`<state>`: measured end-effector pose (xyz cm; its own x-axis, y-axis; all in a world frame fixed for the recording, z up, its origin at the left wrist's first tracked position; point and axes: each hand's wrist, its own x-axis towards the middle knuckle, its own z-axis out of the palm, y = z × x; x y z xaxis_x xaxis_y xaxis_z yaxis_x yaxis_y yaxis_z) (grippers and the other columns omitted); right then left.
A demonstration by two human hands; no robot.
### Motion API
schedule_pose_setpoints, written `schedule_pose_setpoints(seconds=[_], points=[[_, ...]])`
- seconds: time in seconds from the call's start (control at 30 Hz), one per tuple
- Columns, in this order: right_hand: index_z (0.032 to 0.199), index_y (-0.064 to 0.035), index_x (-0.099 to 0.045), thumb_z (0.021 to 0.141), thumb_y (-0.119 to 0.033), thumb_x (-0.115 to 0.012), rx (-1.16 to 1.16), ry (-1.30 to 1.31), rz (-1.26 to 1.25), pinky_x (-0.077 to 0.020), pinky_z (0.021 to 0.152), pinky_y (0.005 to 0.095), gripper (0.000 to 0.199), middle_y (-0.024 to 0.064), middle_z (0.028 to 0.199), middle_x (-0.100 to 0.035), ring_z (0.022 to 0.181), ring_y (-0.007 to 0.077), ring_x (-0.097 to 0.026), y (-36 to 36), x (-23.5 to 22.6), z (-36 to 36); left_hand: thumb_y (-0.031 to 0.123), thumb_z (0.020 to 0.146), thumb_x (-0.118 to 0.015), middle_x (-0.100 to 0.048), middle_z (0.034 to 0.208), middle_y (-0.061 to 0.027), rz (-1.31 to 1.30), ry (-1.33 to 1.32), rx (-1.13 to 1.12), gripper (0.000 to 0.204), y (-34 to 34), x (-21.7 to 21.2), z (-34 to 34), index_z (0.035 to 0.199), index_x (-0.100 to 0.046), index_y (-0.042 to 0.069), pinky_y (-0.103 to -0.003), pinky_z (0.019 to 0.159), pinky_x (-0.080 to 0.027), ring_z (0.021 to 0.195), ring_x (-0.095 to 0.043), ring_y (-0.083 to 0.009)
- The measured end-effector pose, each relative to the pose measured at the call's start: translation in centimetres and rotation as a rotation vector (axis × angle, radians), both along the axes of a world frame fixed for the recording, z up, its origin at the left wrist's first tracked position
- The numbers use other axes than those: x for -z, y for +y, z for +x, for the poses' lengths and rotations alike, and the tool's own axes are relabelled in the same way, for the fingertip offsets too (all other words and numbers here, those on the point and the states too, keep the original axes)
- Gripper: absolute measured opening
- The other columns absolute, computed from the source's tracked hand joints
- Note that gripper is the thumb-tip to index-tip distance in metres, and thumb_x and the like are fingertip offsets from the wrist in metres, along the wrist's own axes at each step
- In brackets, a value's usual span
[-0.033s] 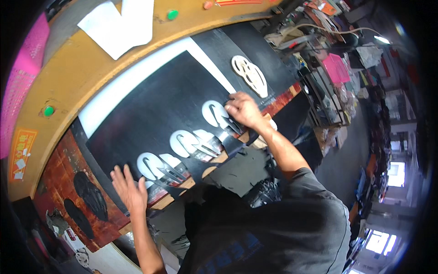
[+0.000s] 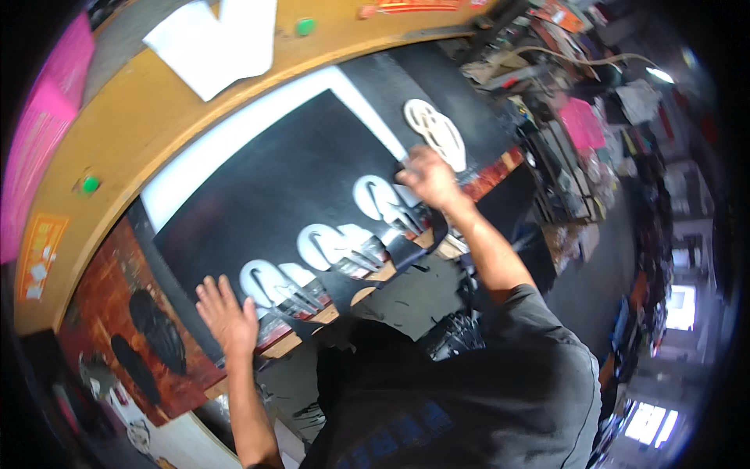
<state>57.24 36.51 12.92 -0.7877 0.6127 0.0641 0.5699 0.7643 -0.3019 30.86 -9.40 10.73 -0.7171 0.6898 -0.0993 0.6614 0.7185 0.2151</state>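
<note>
A large black sheet [image 2: 289, 164] lies over a white board [image 2: 176, 187]. Along its near edge run several shoe-part-shaped cut-outs [image 2: 316, 248], with pale and reddish surface showing through. My left hand [image 2: 228, 319] rests flat near the sheet's left near corner, fingers spread. At the sheet's right edge is my right hand [image 2: 432, 180], its fingers curled and slightly blurred; it seems to pinch the sheet's edge, though the fingertips are partly hidden. Just beyond it, a cream cutting die with looped openings [image 2: 437, 134] lies on a dark surface.
A yellow machine beam [image 2: 121, 133] with green buttons spans the far side, carrying white papers [image 2: 209, 47]. Two dark sole-shaped pieces [image 2: 156, 324] lie on the reddish board at left. Black scraps [image 2: 457, 332] lie below the near edge. A cluttered rack [image 2: 558, 160] stands at right.
My right hand has shifted slightly farther away and to the right along the sheet's edge. My left hand stays flat on the sheet. The whole view has shifted a little.
</note>
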Motion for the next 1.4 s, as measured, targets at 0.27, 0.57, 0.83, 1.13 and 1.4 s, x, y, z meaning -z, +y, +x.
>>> schedule_pose_setpoints(seconds=[0.27,0.57,0.83,1.13,1.4], points=[[0.161,-0.0147,-0.049,0.068,-0.039,-0.090,0.240,-0.279,-0.091,-0.0436,0.122,0.0474,0.104,0.0310,0.163,-0.041,0.145,0.0469,-0.049,17.1,1.7,-0.6,0.042,0.105,-0.057,-0.023,0.178,-0.0204,0.056,0.034,-0.039,0.073,-0.1,3.9,0.6,0.168,-0.038,0.010,-0.060,0.133,-0.006,0.166,-0.011,-0.0439],[0.161,-0.0067,-0.050,0.071,-0.033,-0.088,0.265,-0.031,-0.472,-0.0567,0.091,0.0334,0.102,0.0211,0.124,-0.073,0.100,0.0253,-0.072,9.6,-5.8,-6.7,0.047,0.110,-0.049,-0.019,0.180,-0.0166,-0.070,-0.132,-0.072,0.068,4.2,1.8,-1.5,0.170,-0.034,0.020,-0.068,0.129,-0.008,0.166,-0.010,-0.0430],[0.159,-0.0097,-0.055,0.071,-0.049,-0.086,-0.058,-0.126,-0.570,-0.0556,0.102,0.0420,0.102,0.0244,0.135,-0.071,0.117,0.0330,-0.072,-15.7,-10.2,-21.7,0.010,0.096,-0.063,-0.051,0.161,-0.0240,0.414,-0.318,-0.007,0.056,-2.3,1.6,-9.9,0.150,-0.055,-0.004,-0.045,0.117,-0.048,0.141,-0.057,-0.0403],[0.162,-0.0173,-0.051,0.076,-0.050,-0.078,-0.191,-0.380,-0.239,-0.0553,0.105,0.0439,0.095,0.0308,0.130,-0.069,0.128,0.0424,-0.063,-28.8,-6.0,-36.2,0.002,0.092,-0.048,-0.043,0.163,-0.0343,0.490,-0.483,-0.072,0.062,-2.7,3.7,-10.4,0.152,-0.047,-0.013,-0.044,0.126,-0.037,0.150,-0.046,-0.0446],[0.166,-0.0127,-0.041,0.081,-0.052,-0.075,-0.170,-0.511,-0.065,-0.0498,0.109,0.0458,0.099,0.0308,0.136,-0.067,0.131,0.0440,-0.058,-31.7,-2.9,-39.0,0.002,0.092,-0.047,-0.041,0.163,-0.0357,0.591,-0.627,-0.119,0.063,-3.0,3.8,-10.5,0.153,-0.045,-0.014,-0.044,0.128,-0.034,0.153,-0.042,-0.0454]])
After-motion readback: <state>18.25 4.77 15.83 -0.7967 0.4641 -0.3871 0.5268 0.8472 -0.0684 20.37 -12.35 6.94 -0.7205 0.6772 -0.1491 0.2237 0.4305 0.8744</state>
